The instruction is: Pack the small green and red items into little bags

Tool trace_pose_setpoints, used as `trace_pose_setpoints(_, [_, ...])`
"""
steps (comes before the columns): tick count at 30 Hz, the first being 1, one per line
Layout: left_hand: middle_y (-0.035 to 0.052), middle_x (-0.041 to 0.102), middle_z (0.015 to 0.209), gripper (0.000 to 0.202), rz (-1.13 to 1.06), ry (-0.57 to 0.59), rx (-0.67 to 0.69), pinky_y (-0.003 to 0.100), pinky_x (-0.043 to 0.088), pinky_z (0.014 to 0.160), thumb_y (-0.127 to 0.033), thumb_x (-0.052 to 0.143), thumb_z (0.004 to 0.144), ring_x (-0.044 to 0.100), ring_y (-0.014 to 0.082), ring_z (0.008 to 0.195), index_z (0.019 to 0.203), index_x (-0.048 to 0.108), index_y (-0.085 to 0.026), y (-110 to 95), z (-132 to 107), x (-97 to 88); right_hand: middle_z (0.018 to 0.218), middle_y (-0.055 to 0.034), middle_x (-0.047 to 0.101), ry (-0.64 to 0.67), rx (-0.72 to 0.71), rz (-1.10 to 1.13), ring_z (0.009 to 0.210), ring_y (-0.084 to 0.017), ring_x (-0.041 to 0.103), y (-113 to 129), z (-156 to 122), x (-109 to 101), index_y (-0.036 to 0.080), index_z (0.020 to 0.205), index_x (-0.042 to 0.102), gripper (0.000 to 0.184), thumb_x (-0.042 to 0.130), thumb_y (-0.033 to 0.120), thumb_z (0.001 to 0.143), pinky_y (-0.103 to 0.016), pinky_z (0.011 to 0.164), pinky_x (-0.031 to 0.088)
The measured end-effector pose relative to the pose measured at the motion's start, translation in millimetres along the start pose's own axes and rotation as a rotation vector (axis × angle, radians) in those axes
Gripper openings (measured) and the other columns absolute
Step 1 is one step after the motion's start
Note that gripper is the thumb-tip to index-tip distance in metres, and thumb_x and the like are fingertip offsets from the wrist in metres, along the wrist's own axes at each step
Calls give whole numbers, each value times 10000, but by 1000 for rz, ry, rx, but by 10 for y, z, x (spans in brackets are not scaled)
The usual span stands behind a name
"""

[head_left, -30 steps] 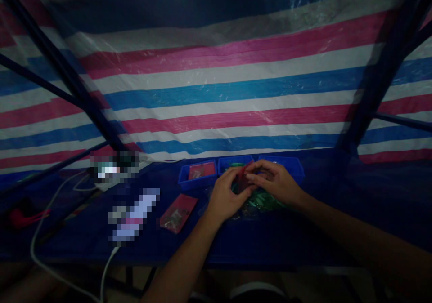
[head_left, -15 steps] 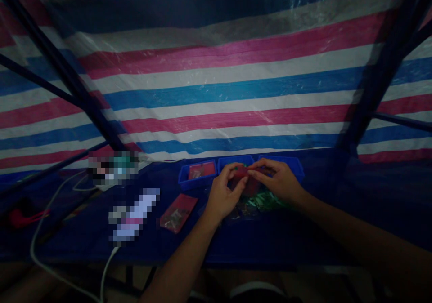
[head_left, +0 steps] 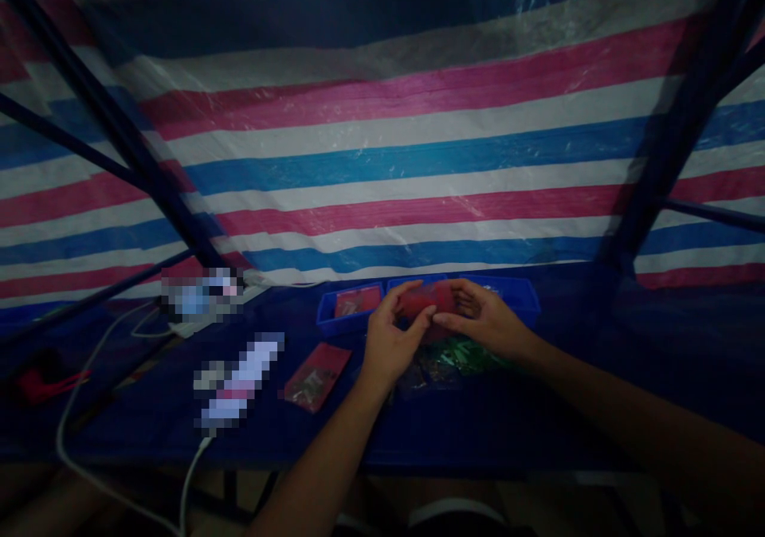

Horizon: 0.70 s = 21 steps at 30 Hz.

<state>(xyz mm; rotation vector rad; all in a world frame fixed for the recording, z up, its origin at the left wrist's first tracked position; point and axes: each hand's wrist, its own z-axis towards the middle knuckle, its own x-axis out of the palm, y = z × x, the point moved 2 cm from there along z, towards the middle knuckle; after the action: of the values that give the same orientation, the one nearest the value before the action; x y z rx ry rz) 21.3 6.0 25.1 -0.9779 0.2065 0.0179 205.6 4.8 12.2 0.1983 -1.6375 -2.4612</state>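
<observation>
Between both hands I hold a red pouch (head_left: 427, 299) above the table, in front of the blue trays. My left hand (head_left: 391, 334) grips its left side, thumb in front and fingers behind. My right hand (head_left: 487, 318) closes on its right side, the thumb pressing near the left thumb. Just below lie green strips (head_left: 463, 355) and small clear plastic packets (head_left: 421, 374), partly covered by my hands. The picture is dim, so print or contents of the held pouch do not show clearly.
A blue tray (head_left: 326, 314) with a red packet (head_left: 357, 301) stands behind my left hand; another blue tray (head_left: 526, 298) is at the right. One red-backed packet (head_left: 316, 378) lies left of my forearm. A white cable (head_left: 186, 473) runs across the left side, near blurred-out items.
The red pouch has turned so that its broad face shows more between my hands. My right fingers have shifted from pinching its top edge to holding its right side.
</observation>
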Motion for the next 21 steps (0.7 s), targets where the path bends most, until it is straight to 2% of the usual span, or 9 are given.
trace_pose_setpoints(3, [70, 743, 1087, 564, -74, -75, -28, 317, 584, 872, -323, 793, 846, 731, 200, 935, 1358, 580, -225, 32, 22, -29, 1135, -58, 759, 67, 59, 10, 1035, -225, 730, -20, 4, 16, 233, 1151, 663, 422, 842, 355, 788, -406, 971, 572])
trace_pose_setpoints(7, [33, 727, 944, 714, -156, -74, -50, 281, 576, 799, -322, 796, 844, 713, 163, 837, 1471, 468, -228, 66, 37, -33, 1007, -37, 778, -53, 97, 43, 897, -207, 744, -24, 27, -25, 233, 1066, 655, 365, 841, 368, 783, -376, 859, 597])
trace_pose_setpoints(11, [24, 722, 943, 827, -168, -28, -64, 287, 584, 803, -324, 783, 858, 720, 164, 855, 1568, 362, -271, 75, 26, -20, 1022, -53, 777, -111, 91, 106, 918, -217, 746, -46, 54, -53, 238, 1093, 632, 401, 842, 379, 782, -375, 840, 602])
trace_pose_setpoints(13, [50, 738, 1037, 781, -119, 3, -54, 320, 591, 848, -335, 764, 875, 728, 190, 931, 1563, 398, -287, 71, 19, -24, 1059, -61, 772, -121, 91, 113, 928, -224, 748, -72, 60, -60, 244, 1120, 621, 427, 840, 395, 785, -381, 831, 604])
trace_pose_setpoints(16, [83, 743, 1163, 490, -17, 69, -37, 365, 577, 931, -348, 726, 905, 717, 234, 1045, 1379, 640, -256, 75, 13, -40, 1091, -62, 764, -113, 95, 124, 919, -220, 750, -103, 60, -59, 254, 1141, 608, 445, 834, 415, 793, -388, 829, 608])
trace_pose_setpoints(19, [89, 769, 1107, 254, 89, 87, -34, 378, 571, 938, -369, 720, 906, 720, 250, 1021, 1094, 787, -212, 105, 14, -56, 1097, -65, 762, -97, 95, 130, 943, -216, 747, -96, 55, -45, 248, 1128, 608, 435, 834, 413, 795, -372, 834, 608])
trace_pose_setpoints(21, [83, 782, 1068, 245, 111, 69, -46, 377, 575, 927, -380, 741, 886, 726, 250, 997, 1051, 795, -207, 136, 19, -60, 1100, -64, 757, -90, 94, 142, 953, -213, 744, -78, 53, -33, 243, 1127, 603, 437, 836, 405, 795, -357, 827, 609])
